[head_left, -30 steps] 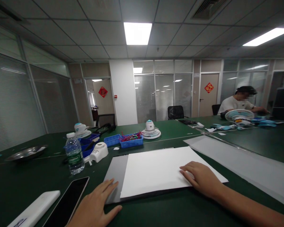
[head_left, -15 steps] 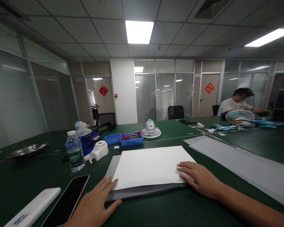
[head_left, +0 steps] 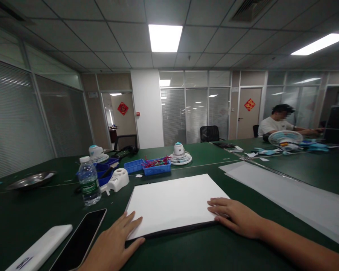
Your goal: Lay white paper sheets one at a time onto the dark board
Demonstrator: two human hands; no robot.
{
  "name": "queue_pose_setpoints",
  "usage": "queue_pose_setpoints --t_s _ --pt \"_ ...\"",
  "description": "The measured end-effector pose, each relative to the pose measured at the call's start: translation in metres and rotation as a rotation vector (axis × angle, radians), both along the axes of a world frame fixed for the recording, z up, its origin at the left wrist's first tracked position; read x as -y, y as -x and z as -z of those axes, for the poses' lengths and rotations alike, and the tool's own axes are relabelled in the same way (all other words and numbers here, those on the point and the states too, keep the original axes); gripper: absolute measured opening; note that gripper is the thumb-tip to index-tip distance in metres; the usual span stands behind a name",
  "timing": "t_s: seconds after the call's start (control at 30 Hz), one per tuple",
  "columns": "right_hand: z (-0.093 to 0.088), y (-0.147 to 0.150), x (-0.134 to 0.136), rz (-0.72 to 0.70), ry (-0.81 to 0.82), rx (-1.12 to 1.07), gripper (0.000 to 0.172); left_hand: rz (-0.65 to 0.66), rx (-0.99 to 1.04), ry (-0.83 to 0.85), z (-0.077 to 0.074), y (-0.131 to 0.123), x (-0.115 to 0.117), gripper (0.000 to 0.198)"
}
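Observation:
A white sheet of paper (head_left: 172, 205) lies flat before me, over a dark flat board (head_left: 183, 228) whose front edge shows beneath it. My left hand (head_left: 117, 237) rests at the sheet's near left corner, fingers spread, fingertips on the paper. On the right side, my right hand (head_left: 234, 216) lays its outstretched fingers over the sheet's edge. Neither hand grips anything. A black-screened phone (head_left: 80, 239) lies by my left wrist, beside a white slab-shaped device (head_left: 41, 246).
A water bottle (head_left: 89, 180) stands left, near a white plastic housing (head_left: 119, 180). Behind are blue trays (head_left: 157, 170), a small fan (head_left: 180, 154) and a metal dish (head_left: 31, 180). Large translucent sheets (head_left: 288, 195) lie right. Another person (head_left: 277, 122) sits at the far right.
The white paper has slid left and toward me, now covering the grey surface that showed at its left and front. My right hand has moved slightly left and nearer.

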State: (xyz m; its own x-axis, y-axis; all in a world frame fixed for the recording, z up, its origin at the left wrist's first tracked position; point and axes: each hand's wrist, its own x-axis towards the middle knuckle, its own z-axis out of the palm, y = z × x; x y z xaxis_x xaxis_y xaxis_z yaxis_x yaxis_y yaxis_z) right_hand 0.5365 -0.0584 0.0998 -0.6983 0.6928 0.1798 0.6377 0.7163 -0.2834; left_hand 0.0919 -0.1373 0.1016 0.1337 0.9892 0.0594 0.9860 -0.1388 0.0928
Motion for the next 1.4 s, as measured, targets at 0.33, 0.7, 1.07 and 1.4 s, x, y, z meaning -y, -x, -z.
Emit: queue_pose_setpoints --t_s 0.33,0.7,1.07,1.4 --pt "0.004 -0.007 -0.008 0.015 -0.102 -0.007 0.042 0.028 0.028 0.012 -0.002 -0.002 -0.003 0.053" --pt "0.025 -0.137 -0.084 0.945 -0.272 0.213 0.061 0.035 0.000 -0.002 0.000 0.000 -0.002 0.053" --pt "0.016 -0.116 -0.070 0.934 -0.187 0.225 0.037 0.056 0.011 -0.055 0.005 0.004 -0.002 0.052" --pt "0.008 -0.020 -0.023 0.177 -0.271 0.077 0.036 0.044 -0.004 -0.023 -0.003 0.000 0.002 0.053"
